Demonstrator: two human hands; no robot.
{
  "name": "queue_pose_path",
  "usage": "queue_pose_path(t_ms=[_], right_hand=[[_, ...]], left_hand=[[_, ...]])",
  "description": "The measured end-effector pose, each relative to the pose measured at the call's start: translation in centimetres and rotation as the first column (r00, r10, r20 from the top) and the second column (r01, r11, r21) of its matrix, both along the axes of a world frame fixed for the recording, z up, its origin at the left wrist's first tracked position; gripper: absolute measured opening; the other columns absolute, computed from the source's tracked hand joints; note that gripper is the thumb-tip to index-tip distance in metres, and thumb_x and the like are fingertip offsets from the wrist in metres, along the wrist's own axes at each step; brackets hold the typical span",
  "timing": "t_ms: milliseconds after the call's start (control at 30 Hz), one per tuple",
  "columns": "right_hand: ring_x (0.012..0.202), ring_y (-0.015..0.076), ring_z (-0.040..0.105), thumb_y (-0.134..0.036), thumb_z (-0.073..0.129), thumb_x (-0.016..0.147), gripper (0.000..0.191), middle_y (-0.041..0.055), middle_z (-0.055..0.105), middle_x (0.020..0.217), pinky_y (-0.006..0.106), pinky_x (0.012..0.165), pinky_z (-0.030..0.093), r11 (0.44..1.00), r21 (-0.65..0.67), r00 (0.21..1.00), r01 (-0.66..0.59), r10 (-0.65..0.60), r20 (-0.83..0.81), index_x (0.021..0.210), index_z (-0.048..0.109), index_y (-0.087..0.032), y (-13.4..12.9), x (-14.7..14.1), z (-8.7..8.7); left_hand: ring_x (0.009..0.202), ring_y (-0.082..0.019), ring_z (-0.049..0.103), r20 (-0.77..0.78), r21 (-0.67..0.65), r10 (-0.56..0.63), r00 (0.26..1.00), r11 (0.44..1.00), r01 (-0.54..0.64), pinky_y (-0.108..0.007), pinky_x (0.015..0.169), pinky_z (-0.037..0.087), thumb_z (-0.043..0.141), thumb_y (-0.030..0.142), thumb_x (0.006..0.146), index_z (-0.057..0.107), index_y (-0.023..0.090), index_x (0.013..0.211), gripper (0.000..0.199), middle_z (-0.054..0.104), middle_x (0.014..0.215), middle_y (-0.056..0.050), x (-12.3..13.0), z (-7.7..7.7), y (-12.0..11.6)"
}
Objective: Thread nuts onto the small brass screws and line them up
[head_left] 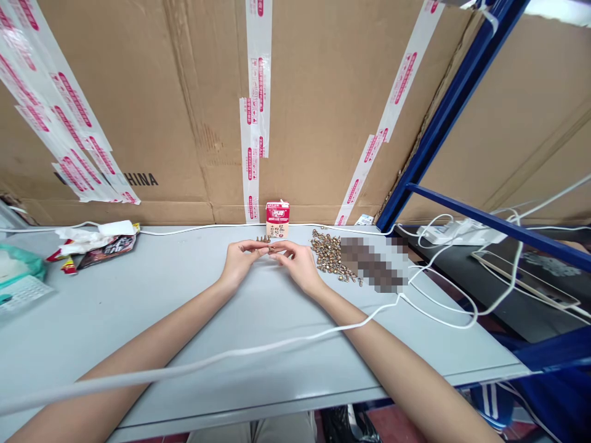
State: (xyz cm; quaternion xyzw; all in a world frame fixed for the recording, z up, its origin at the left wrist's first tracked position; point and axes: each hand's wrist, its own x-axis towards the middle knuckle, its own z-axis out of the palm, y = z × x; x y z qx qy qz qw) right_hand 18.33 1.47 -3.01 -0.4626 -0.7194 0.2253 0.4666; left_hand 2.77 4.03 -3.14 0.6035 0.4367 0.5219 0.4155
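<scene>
- Facing a wall of brown cardboard (115,111) crossed by strips of white and red packing tape (257,61), with a blue metal shelf frame (443,123) rising on the right.
- A long pale grey table (138,320) runs across the view, and a white cable (323,329) lies over the person's right forearm.
- Beyond the table's right end sits a white power strip (455,234), with more cable looping around it.
- At the far left lie a green plastic bag (18,264), a white keypad (23,294) and crumpled tissue with snack wrappers (101,249).
- A red and white drink carton (277,219) stands upright near the wall, just behind the hands.
- A loose pile of brass-coloured screws (329,255) spreads right of the hands, close to the right hand's fingertips (a blurred patch (373,263) covers the spot beside it).
- The left hand (242,261) and right hand (298,264) hover together over the table, wrists apart.
- Their fingers (258,246) are drawn narrow, with the tips of both hands meeting on a small metal piece (271,250) (too small to tell its exact kind).
- A few more small screws (263,239) sit just behind the fingertips.
</scene>
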Motion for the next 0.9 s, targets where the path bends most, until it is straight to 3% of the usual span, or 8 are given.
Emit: queue_pose_path(t_ms=[133, 267, 367, 467, 633, 800, 900], right_hand=[[0.076, 0.0135, 0.063, -0.034, 0.051, 0.085, 0.021, -0.0028, 0.069, 0.09, 0.023, 0.068, 0.041, 0.977, 0.166, 0.94, 0.133, -0.177, 0.292, 0.104, 0.057, -0.027, -0.6, 0.3, 0.7], [0.081, 0.0152, 0.062, -0.039, 0.044, 0.088, 0.022, 0.0003, 0.069, 0.089, 0.023, 0.066, 0.037, 0.951, 0.281, 0.806, 0.13, -0.266, 0.528, 0.099, 0.058, -0.025, -0.5, 0.7, 1.1], [0.08, 0.0158, 0.061, -0.041, 0.041, 0.089, 0.027, 0.0033, 0.068, 0.088, 0.023, 0.065, 0.035, 0.95, 0.288, 0.754, 0.119, -0.275, 0.596, 0.097, 0.058, -0.023, -0.3, 0.9, 1.2], [0.076, 0.0146, 0.059, -0.04, 0.038, 0.09, 0.027, 0.0025, 0.067, 0.085, 0.022, 0.063, 0.033, 0.971, 0.211, 0.807, 0.109, -0.211, 0.551, 0.094, 0.058, -0.022, -0.3, 0.8, 1.1], [0.063, 0.0123, 0.052, -0.039, 0.036, 0.09, 0.028, -0.0025, 0.059, 0.071, 0.02, 0.059, 0.032, 0.998, 0.04, 0.952, 0.047, -0.056, 0.299, 0.083, 0.057, -0.022, -0.3, 0.5, 0.5], [0.061, 0.0124, 0.046, -0.042, 0.033, 0.089, 0.031, -0.0023, 0.055, 0.068, 0.021, 0.058, 0.031, 0.999, 0.0, 0.984, 0.042, -0.041, 0.175, 0.084, 0.056, -0.021, -0.3, 0.2, 0.2], [0.065, 0.0125, 0.049, -0.039, 0.031, 0.09, 0.031, -0.0014, 0.058, 0.074, 0.02, 0.059, 0.031, 0.998, 0.043, 0.983, 0.052, -0.058, 0.176, 0.085, 0.055, -0.021, -0.5, 0.2, 0.4]], left_hand=[[0.075, -0.019, 0.06, 0.0, 0.014, 0.003, 1.0, 1.0, -0.003, -0.027, 0.063, 0.043, 0.072, 0.032, 0.06, 0.071, 0.016, 0.074, 0.021, 0.07, 0.079, -0.007, 0.0, 0.0, 0.0], [0.075, -0.019, 0.06, -0.009, 0.018, 0.0, 1.0, 1.0, 0.0, -0.027, 0.063, 0.043, 0.072, 0.031, 0.06, 0.071, 0.016, 0.074, 0.021, 0.07, 0.079, -0.007, 0.2, 0.0, -0.1], [0.074, -0.019, 0.059, -0.017, 0.033, 0.0, 1.0, 0.999, 0.0, -0.027, 0.066, 0.043, 0.072, 0.031, 0.06, 0.071, 0.016, 0.074, 0.021, 0.07, 0.078, -0.006, 0.3, 0.0, -0.2], [0.072, -0.017, 0.057, -0.036, 0.088, 0.007, 0.999, 0.996, -0.004, -0.028, 0.07, 0.043, 0.072, 0.031, 0.061, 0.071, 0.016, 0.072, 0.019, 0.07, 0.077, -0.005, 0.3, 0.1, -0.3], [0.073, -0.018, 0.056, -0.128, 0.154, 0.047, 0.991, 0.988, -0.027, -0.027, 0.065, 0.041, 0.07, 0.035, 0.063, 0.072, 0.018, 0.073, 0.019, 0.069, 0.078, -0.005, 0.2, 0.6, -0.6], [0.076, -0.018, 0.055, -0.167, 0.215, 0.087, 0.982, 0.975, -0.05, -0.026, 0.062, 0.04, 0.069, 0.037, 0.064, 0.071, 0.019, 0.075, 0.022, 0.067, 0.081, -0.005, 0.2, 0.7, -1.0], [0.083, -0.02, 0.057, -0.159, 0.167, 0.044, 0.986, 0.986, -0.017, -0.025, 0.061, 0.04, 0.066, 0.039, 0.067, 0.071, 0.018, 0.08, 0.026, 0.068, 0.087, -0.006, 0.3, 0.6, -1.0]])
